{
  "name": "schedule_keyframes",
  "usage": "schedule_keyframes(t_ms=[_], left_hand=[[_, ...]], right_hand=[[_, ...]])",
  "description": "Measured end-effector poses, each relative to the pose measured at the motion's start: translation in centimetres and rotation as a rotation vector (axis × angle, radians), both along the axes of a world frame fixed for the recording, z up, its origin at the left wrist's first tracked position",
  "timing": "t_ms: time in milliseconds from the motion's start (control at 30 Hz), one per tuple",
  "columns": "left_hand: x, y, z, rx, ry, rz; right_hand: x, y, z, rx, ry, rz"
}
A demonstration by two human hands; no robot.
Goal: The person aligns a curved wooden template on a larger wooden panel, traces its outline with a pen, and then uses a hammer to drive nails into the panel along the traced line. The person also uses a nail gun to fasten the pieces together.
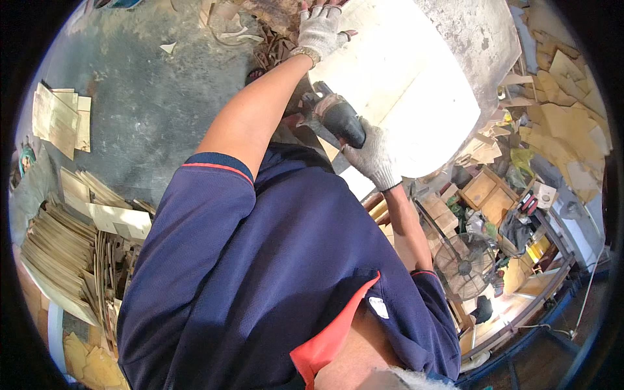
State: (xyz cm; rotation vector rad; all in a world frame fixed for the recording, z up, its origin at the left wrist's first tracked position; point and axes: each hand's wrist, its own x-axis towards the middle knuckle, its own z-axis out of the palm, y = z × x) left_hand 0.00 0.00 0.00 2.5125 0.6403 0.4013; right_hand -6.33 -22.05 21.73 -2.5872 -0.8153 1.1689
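My left hand point(320, 34), in a pale glove with bare fingertips, rests on the left edge of a large, brightly lit pale sheet point(403, 78), its fingers spread and thumb out to the right. Nearer to me, my right hand point(374, 156), also gloved, is closed around the rear of a dark, rounded hand-held power tool point(341, 121). The tool's metal front points up and left, beside the sheet's near-left edge. Its exact kind cannot be made out, and its working end is partly hidden.
Stacked thin boards point(58, 253) stand at the lower left, with loose panels point(62, 120) above them. A round caged fan point(464, 266), a wooden box point(489, 195) and clutter lie at right. Offcuts point(565, 104) heap at the far right, and scraps point(273, 55) lie by the sheet.
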Motion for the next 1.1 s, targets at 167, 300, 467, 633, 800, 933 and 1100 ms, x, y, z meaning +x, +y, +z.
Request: schedule_keyframes(t_ms=[167,300,467,633,800,933,1100], left_hand=[[-0.1,-0.1,1.0,-0.053,0.014,0.001],[-0.3,0.2,1.3,-0.055,0.002,0.019],[-0.2,-0.3,1.5,-0.064,0.01,0.015],[-0.3,-0.2,1.6,-0.051,-0.026,0.022],[-0.3,-0.2,1.9,-0.077,-0.011,0.019],[-0.5,-0.8,1.9,-0.025,-0.091,0.069],[-0.1,-0.5,1.0,0.1,0.24,-0.01]], right_hand=[[0.1,0.4,0.1,-0.001,-0.024,-0.004],[0.0,1.1,0.6,-0.003,-0.036,0.013],[0.2,1.6,1.5,-0.052,-0.035,0.002],[0.2,1.8,1.0,-0.028,-0.05,0.003],[0.3,1.8,1.2,-0.042,-0.038,0.004],[0.3,1.8,1.2,-0.083,0.033,-0.03],[-0.1,2.4,1.4,-0.08,-0.021,-0.02]])
